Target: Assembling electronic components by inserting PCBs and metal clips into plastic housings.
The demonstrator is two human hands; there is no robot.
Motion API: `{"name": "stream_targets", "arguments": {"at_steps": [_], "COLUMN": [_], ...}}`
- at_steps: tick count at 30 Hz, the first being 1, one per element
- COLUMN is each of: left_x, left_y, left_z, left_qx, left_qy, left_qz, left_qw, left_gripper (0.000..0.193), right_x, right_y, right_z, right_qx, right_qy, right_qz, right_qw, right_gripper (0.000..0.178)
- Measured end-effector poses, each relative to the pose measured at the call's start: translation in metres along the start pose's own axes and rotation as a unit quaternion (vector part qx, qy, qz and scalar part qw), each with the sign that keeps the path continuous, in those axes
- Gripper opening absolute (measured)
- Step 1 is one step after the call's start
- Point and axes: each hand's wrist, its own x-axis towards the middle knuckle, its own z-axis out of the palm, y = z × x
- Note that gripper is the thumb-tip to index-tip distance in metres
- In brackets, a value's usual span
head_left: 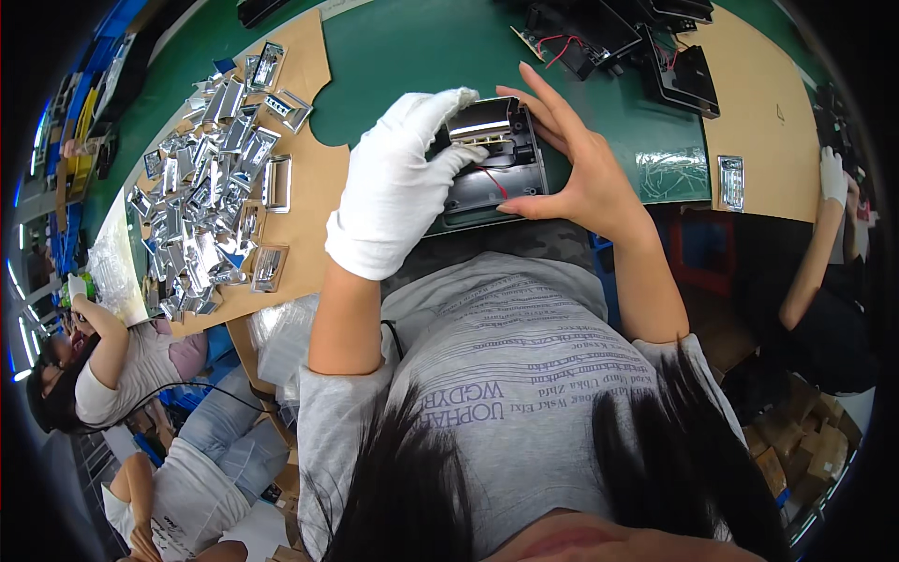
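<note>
A black plastic housing (516, 179) is held up at the near edge of the green table, its open inner side facing me. Inside it sit a shiny chrome piece (487, 132) and a thin red wire. My left hand (395, 178), in a white glove, curls over the housing's left part, fingers and thumb closed around the chrome piece. Part of that piece is hidden under the glove. My bare right hand (582, 167) grips the housing's right side, thumb at the lower edge and fingers along the upper right side.
Many loose chrome frames (201, 211) lie heaped on a tan board (314, 187) at left. Black housings with red wires (599, 42) stand at the far right. One chrome frame (730, 183) lies on the right board (773, 140). Other people work at both sides.
</note>
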Motion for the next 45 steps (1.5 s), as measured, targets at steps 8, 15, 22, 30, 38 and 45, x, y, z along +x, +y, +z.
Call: {"name": "stream_targets", "arguments": {"at_steps": [8,15,22,30,38,45], "left_x": [-0.004,0.0,0.017,0.018,0.039,0.056], "left_y": [-0.006,-0.001,0.014,0.015,0.024,0.039], "left_z": [0.005,0.001,-0.005,0.002,-0.016,-0.013], "left_qx": [-0.009,0.076,0.297,0.395,0.321,0.336], "left_qy": [0.026,-0.026,-0.054,-0.143,-0.243,-0.319], "left_qz": [0.024,0.035,0.16,0.102,0.039,-0.075], "left_qw": [0.999,0.996,0.94,0.902,0.914,0.883], "left_gripper": [0.047,0.042,0.036,0.034,0.038,0.049], "right_x": [0.0,0.001,0.0,0.0,0.0,0.003], "right_y": [0.001,-0.004,-0.006,-0.004,-0.007,-0.004], "right_z": [0.0,-0.001,-0.002,0.001,-0.001,0.0], "right_qx": [-0.011,0.015,0.012,-0.007,-0.011,-0.012], "right_qy": [0.007,0.003,0.002,0.003,-0.002,-0.007], "right_qz": [-0.013,0.009,0.019,0.028,0.04,0.029], "right_qw": [1.0,1.0,1.0,1.0,0.999,0.999], "right_gripper": [0.123,0.124,0.123,0.121,0.12,0.119]}}
